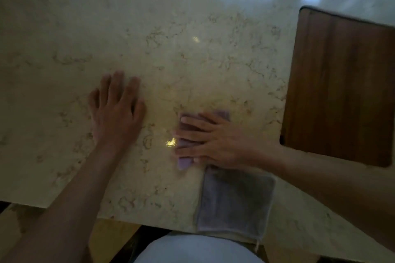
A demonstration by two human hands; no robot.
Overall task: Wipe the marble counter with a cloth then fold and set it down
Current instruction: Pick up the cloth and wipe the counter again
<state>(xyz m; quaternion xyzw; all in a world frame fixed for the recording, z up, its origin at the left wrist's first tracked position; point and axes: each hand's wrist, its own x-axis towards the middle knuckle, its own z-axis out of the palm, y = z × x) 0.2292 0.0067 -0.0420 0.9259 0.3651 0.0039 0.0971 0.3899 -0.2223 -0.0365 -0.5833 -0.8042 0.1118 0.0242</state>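
Right hand point(210, 141) flat, fingers straight, pressing far end of lilac cloth point(235, 200) on marble counter point(149, 28), cloth's long axis running from under this hand toward the near edge; left hand point(116, 109) open, flat on stone, well apart.

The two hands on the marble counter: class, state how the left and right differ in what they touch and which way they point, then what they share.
The left hand rests bare on the marble counter; the right hand presses on the purple cloth. The left hand's fingers point away from the person; the right hand's point leftward. Both lie flat with fingers straight.
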